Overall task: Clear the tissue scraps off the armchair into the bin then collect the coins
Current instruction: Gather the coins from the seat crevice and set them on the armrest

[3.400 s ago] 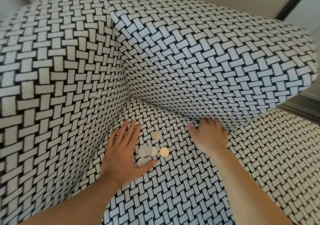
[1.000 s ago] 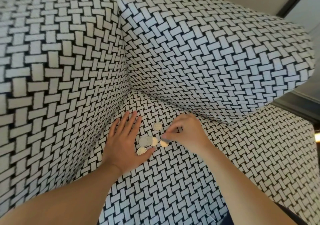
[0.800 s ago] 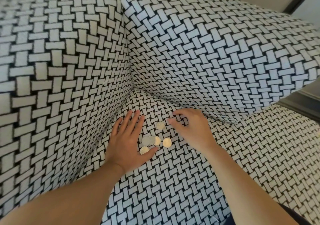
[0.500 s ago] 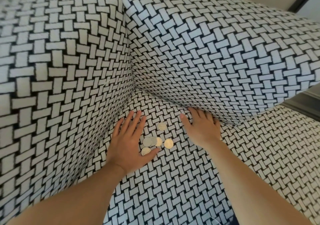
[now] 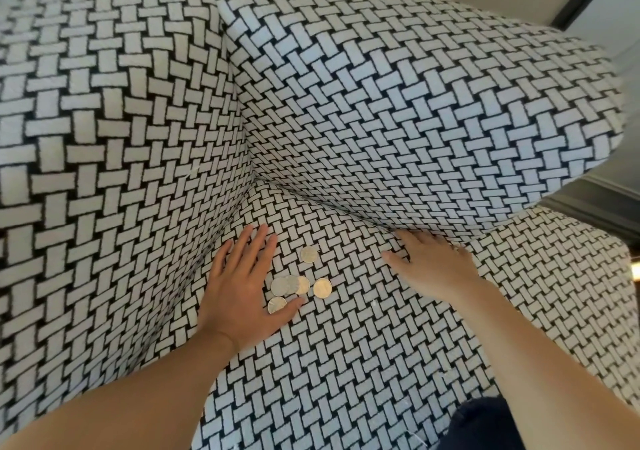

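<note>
Several coins (image 5: 299,285) lie on the black-and-white woven seat of the armchair (image 5: 346,363), near its back left corner. One coin (image 5: 308,254) sits apart, a little farther back. My left hand (image 5: 244,292) lies flat on the seat just left of the coins, fingers straight, thumb touching the nearest coin (image 5: 276,305). My right hand (image 5: 431,266) rests flat on the seat to the right of the coins, its fingertips at the crease under the backrest (image 5: 415,120). No tissue scraps are in view.
The armrest (image 5: 104,155) rises steeply at the left and the backrest overhangs the seat at the right. A dark strip of wall or frame (image 5: 595,204) shows past the chair at the right. Dark clothing (image 5: 485,425) shows at the bottom edge.
My right hand had reached to the coins, then drew back right to the backrest crease and lies flat there. My left hand and the coins have stayed in place.
</note>
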Tool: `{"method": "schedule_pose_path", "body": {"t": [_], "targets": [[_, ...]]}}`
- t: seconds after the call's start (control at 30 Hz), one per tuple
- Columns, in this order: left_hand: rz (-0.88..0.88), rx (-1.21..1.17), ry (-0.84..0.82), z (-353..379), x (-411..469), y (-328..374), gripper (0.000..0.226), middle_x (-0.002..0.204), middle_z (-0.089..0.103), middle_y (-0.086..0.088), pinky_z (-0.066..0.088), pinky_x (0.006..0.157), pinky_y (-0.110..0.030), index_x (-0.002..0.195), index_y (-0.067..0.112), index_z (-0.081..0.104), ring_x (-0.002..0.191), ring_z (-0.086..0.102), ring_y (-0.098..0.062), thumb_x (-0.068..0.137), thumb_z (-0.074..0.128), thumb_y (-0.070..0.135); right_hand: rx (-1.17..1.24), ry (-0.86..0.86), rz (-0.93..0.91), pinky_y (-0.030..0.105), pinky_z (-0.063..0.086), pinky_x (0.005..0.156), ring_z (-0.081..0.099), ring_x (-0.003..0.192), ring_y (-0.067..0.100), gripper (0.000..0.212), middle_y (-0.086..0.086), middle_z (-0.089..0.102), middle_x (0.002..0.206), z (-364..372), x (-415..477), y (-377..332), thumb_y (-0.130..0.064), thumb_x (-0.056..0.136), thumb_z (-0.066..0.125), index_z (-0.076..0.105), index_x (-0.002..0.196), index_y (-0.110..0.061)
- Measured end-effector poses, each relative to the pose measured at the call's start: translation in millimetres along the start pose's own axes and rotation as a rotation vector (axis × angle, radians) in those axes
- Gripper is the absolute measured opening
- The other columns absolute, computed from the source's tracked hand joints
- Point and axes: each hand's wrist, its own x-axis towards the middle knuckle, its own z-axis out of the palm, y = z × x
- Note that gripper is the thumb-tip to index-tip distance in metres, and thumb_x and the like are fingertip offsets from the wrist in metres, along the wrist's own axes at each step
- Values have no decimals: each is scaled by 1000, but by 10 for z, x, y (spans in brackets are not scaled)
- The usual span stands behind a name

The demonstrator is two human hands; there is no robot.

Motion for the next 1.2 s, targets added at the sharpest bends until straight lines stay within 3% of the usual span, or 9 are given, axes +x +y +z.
{"method": "schedule_pose_path", "body": {"t": [0.37, 0.57, 0.83, 0.9, 0.97, 1.0, 1.07, 1.13, 1.2], "targets": [[-10, -4, -4, 0, -2, -2, 95, 157, 13, 0, 13, 114, -47, 149, 16, 20, 145, 7, -18, 79, 15, 80, 91, -51, 142, 52, 7, 115, 9, 143, 39, 86, 17, 14, 156, -36, 205, -248, -72, 88, 9, 16, 150, -12], [-10, 9, -7, 3, 2, -9, 94, 157, 14, -1, 12, 114, -47, 149, 17, 20, 145, 7, -18, 79, 14, 79, -9, 94, 132, 50, 13, 115, 20, 140, 39, 83, 19, 29, 150, 147, 170, -297, -67, 88, 2, 24, 145, -10], [-4, 18, -11, 5, 10, -5, 95, 157, 14, -2, 14, 114, -48, 149, 16, 19, 145, 8, -20, 79, 13, 80, -10, 190, 77, 47, 30, 111, 39, 129, 40, 68, 19, 48, 136, 198, 113, -283, -57, 95, 13, 35, 138, -10], [-1, 13, -8, 8, 7, -5, 95, 156, 15, -3, 14, 113, -48, 149, 16, 19, 145, 8, -20, 79, 14, 80, -19, 217, 60, 45, 41, 102, 50, 118, 36, 67, 16, 58, 123, 172, 101, -273, -59, 94, 15, 43, 131, -11], [3, 5, -1, 6, 7, -4, 95, 156, 16, -3, 14, 113, -48, 148, 15, 21, 144, 10, -20, 79, 15, 80, -13, 270, 34, 35, 51, 74, 61, 91, 27, 63, 8, 65, 95, 121, 71, -258, -61, 93, 21, 54, 116, -13], [5, 4, 1, 8, 10, -5, 94, 156, 16, -3, 14, 113, -48, 148, 15, 21, 144, 10, -20, 79, 15, 80, 1, 299, 25, 29, 46, 59, 60, 77, 22, 58, 3, 62, 82, 83, 47, -265, -60, 93, 27, 58, 109, -14], [7, 3, -2, 8, 10, -8, 95, 156, 16, -3, 16, 113, -48, 148, 15, 21, 144, 10, -20, 79, 16, 80, 48, 369, -16, 23, 38, 49, 57, 67, 17, 41, -1, 61, 73, 7, 0, -326, -50, 96, 40, 63, 105, -18], [6, -1, -2, 11, 11, -11, 95, 156, 17, -3, 17, 113, -49, 148, 15, 21, 144, 10, -20, 79, 16, 80, 140, 480, -158, 25, 48, 59, 61, 74, 16, 27, -1, 68, 83, -32, -28, -446, -36, 96, 48, 64, 111, -21], [6, -13, 3, 9, 10, -4, 95, 156, 18, -3, 18, 112, -49, 148, 15, 22, 144, 11, -21, 79, 16, 80, 268, 543, -380, 29, 51, 83, 61, 93, 18, 30, 2, 70, 101, -25, -57, -592, -28, 94, 55, 62, 121, -19]]}}
